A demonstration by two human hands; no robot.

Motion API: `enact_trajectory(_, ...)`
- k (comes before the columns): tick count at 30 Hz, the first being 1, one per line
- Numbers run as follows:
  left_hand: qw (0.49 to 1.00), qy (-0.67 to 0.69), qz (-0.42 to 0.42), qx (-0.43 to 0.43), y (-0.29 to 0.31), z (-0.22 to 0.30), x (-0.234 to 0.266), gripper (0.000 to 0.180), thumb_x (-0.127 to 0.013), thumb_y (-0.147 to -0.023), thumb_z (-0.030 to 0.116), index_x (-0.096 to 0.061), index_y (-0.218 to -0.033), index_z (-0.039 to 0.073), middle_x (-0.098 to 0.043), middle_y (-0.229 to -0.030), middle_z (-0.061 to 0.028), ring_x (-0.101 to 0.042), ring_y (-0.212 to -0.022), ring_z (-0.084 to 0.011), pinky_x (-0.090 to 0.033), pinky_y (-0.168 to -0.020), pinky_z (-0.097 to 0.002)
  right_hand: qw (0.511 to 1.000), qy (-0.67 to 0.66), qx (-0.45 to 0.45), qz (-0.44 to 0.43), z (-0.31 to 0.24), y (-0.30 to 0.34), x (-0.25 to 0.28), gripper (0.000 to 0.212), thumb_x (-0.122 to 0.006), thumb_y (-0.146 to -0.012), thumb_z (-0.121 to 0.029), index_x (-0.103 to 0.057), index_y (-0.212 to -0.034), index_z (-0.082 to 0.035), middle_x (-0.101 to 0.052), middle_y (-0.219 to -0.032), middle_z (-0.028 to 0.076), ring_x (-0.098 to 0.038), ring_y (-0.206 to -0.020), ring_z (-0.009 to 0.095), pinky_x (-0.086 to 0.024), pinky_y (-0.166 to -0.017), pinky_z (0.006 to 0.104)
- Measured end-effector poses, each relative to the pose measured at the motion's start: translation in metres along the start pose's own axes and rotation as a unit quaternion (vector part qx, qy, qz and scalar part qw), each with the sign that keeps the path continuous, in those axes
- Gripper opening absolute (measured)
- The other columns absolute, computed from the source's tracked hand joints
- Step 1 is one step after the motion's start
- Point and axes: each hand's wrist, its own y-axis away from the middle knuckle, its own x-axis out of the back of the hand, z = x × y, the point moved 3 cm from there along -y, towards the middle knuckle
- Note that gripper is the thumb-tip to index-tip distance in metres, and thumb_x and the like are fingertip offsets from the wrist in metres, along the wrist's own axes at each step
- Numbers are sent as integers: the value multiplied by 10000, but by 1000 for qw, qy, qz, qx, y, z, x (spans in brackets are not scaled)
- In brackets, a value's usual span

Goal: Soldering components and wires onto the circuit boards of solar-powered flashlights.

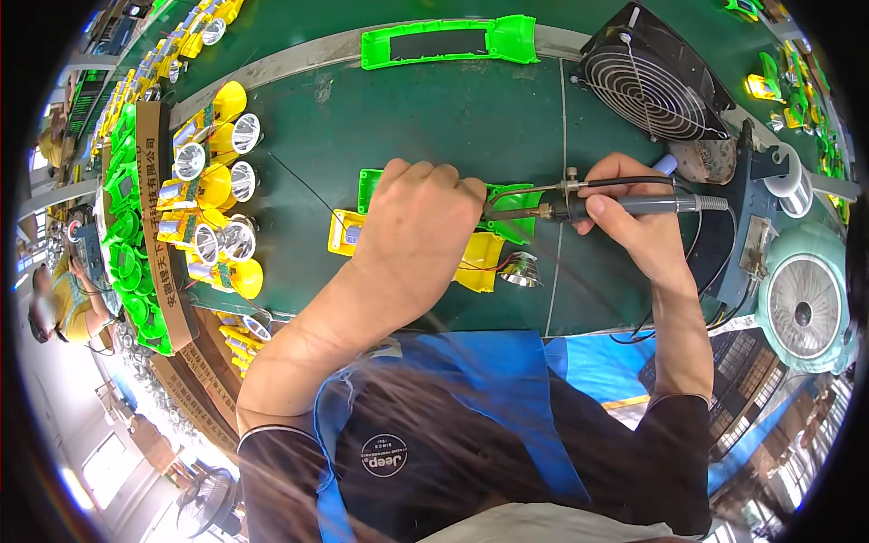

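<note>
My right hand (641,237) grips a soldering iron (593,208) like a pen, with a thin feed tube along its top. The iron's tip points left, close to the fingers of my left hand (421,222). My left hand is closed over a green plastic housing (369,188) and a yellow lamp housing (480,267); whatever its fingers pinch is hidden under the hand. Thin red wires run from the yellow housing to a silver reflector cup (520,270) on the bench. A thin black wire (303,181) sticks out to the upper left.
Several yellow lamp units with reflectors (243,181) line the left, beside a cardboard strip (161,226) and green parts (127,226). A green frame (448,42) lies at the far edge. On the right stand a black fan (652,77), a solder spool (792,184) and a pale green fan (804,303).
</note>
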Motion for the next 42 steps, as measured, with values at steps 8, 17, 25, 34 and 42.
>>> enact_trajectory(8,1000,-4,21,12,0,0,-4,51,-610,-753,52,-568,-725,61,-574,-712,-90,-594,-737,-278,-444,-711,-393,995,77,67,-12,-6,3,3,234,-700,-831,-166,-599,-924,23,-657,-796,70,-646,-710,102,-517,-635,234)
enact_trajectory(17,1000,-22,12,9,0,3,-4,49,-607,-763,66,-567,-737,67,-577,-727,-84,-596,-747,-272,-442,-719,-394,957,-4,265,119,18,35,-24,334,-624,-945,-216,-460,-1138,1,-642,-1020,188,-685,-956,281,-520,-866,373)
enact_trajectory(25,1000,-16,6,20,0,3,-4,31,-601,-776,66,-587,-749,69,-582,-743,-89,-599,-775,-270,-445,-745,-388,959,7,267,96,30,30,-49,259,-583,-961,-125,-467,-1141,21,-620,-1050,181,-691,-929,235,-539,-769,303)
enact_trajectory(34,994,-64,58,68,64,-10,54,83,-696,-780,108,-618,-808,96,-550,-759,-74,-563,-729,-273,-402,-655,-404,954,-92,240,156,42,31,-15,287,-630,-939,-199,-486,-1085,2,-661,-904,158,-647,-802,203,-520,-790,333)
enact_trajectory(42,969,203,138,-27,70,-45,42,244,-666,-787,10,-729,-1014,73,-659,-864,-82,-589,-823,-268,-449,-739,-358,958,-116,212,154,35,40,-19,238,-612,-934,-180,-520,-1067,-4,-640,-871,130,-615,-790,181,-496,-763,312)
